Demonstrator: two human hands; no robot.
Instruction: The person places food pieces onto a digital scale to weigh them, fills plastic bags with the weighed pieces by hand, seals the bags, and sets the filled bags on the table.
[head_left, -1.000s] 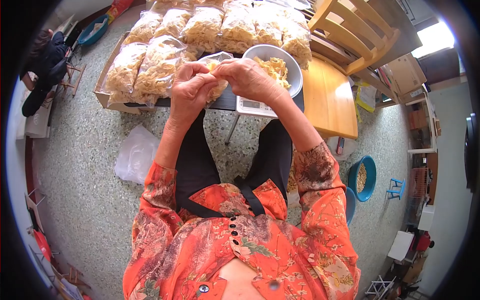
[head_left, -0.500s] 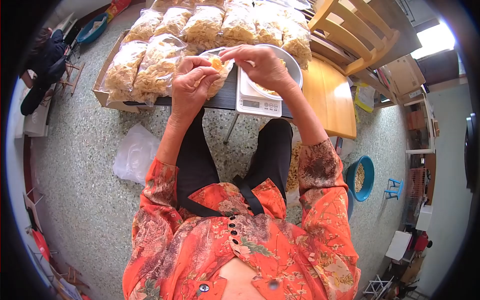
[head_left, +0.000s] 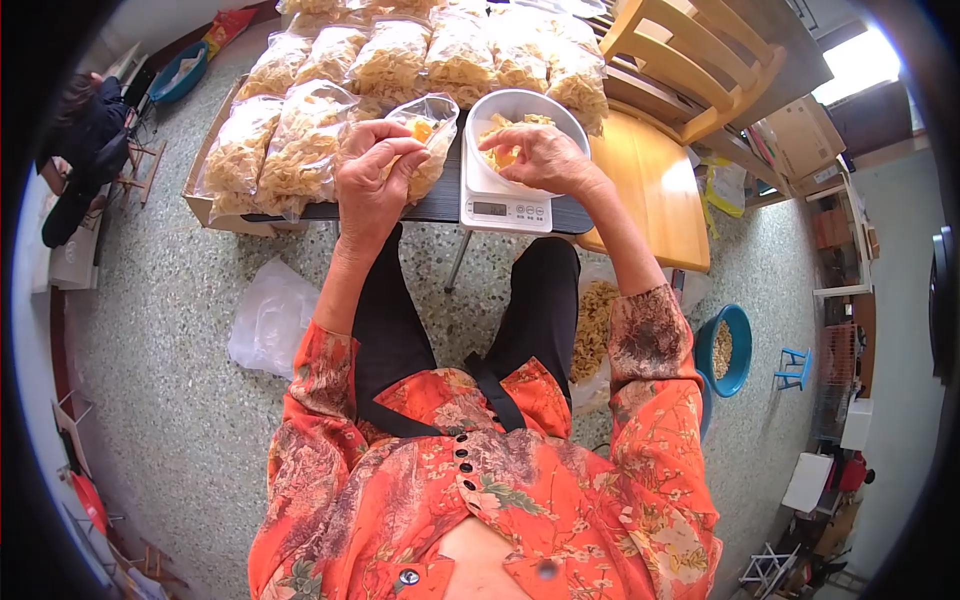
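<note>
My left hand [head_left: 378,180] pinches the edge of a clear plastic bag [head_left: 437,150] partly filled with pale yellow dried pieces; an orange piece shows near its opening. My right hand [head_left: 540,158] is over a white bowl [head_left: 578,130], its fingers bent down at the yellow dried pieces [head_left: 497,128] inside. Whether those fingers hold a piece is too small to tell. The bowl rests on a white kitchen scale [head_left: 505,213] with a small display, at the near edge of the dark table.
Several filled bags [head_left: 300,140] fill the table's left and back. A wooden chair [head_left: 640,190] stands right of the scale. On the floor are a white plastic bag [head_left: 272,318], a teal basin [head_left: 738,350] and a blue stool [head_left: 793,368]. Another person [head_left: 90,150] sits at the far left.
My right hand has moved from beside my left hand, at the bag's mouth, rightward to the bowl. My left hand has stayed at the bag, whose mouth now shows more.
</note>
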